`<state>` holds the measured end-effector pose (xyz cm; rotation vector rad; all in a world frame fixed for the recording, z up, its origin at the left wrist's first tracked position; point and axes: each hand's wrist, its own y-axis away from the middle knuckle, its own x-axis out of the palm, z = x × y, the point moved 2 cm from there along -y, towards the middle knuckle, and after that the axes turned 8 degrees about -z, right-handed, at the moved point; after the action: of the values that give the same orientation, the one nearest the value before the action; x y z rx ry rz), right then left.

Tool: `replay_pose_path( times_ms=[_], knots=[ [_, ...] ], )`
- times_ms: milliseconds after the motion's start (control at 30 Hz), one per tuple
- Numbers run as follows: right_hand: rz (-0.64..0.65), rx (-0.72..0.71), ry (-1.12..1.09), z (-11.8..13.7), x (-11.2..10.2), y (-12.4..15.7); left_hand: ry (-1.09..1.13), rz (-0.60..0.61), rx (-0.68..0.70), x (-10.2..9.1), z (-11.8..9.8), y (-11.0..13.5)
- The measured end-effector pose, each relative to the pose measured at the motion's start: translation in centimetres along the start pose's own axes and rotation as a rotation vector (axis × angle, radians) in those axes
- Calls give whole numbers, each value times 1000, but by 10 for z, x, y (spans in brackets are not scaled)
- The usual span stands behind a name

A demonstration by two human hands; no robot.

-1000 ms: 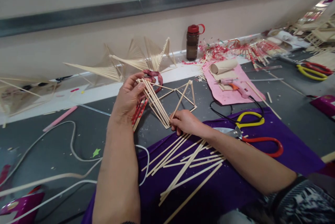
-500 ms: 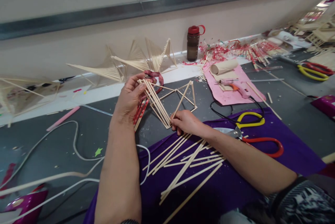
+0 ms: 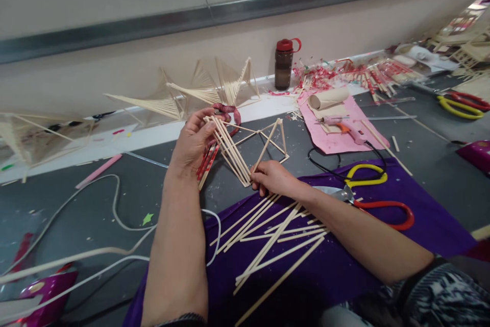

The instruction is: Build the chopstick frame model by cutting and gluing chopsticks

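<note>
A small frame of thin wooden sticks point(image 3: 233, 156) stands tilted on the dark table, with several sticks laid side by side along its near left edge. My left hand point(image 3: 195, 135) is closed on the upper end of that row of sticks. Lower down and to the right, my right hand point(image 3: 270, 178) pinches the bottom corner of the frame; its fingertips partly hide the joint. Loose wooden sticks point(image 3: 268, 237) lie crossed on a purple cloth point(image 3: 421, 215) just below my right hand. Scissors point(image 3: 367, 171) with one yellow and one red handle lie beside my right forearm.
A pink glue gun point(image 3: 354, 132) rests on pink paper near a cardboard roll point(image 3: 329, 97). A red-lidded bottle point(image 3: 284, 64) and finished-looking stick structures point(image 3: 233, 82) stand along the wall. White cables point(image 3: 115, 199) run across the left side. More scissors point(image 3: 459, 103) lie at right.
The view has shifted slightly, moving the things at left a little to the right. Both hands keep their places on the stick frame.
</note>
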<state>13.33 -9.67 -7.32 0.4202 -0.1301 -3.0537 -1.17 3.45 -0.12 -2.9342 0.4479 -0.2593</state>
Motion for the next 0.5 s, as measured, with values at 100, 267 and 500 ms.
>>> replay_pose_path(
  times_ms=[100,267,500],
  knots=[
    [-5,12,5,0,0,0,4,9,5,0,0,0],
    [-21,7,2,1,1,1,19,1,-2,1,0,0],
    [-5,13,23,-4,3,-2,8,16,1,1,0,2]
  ],
)
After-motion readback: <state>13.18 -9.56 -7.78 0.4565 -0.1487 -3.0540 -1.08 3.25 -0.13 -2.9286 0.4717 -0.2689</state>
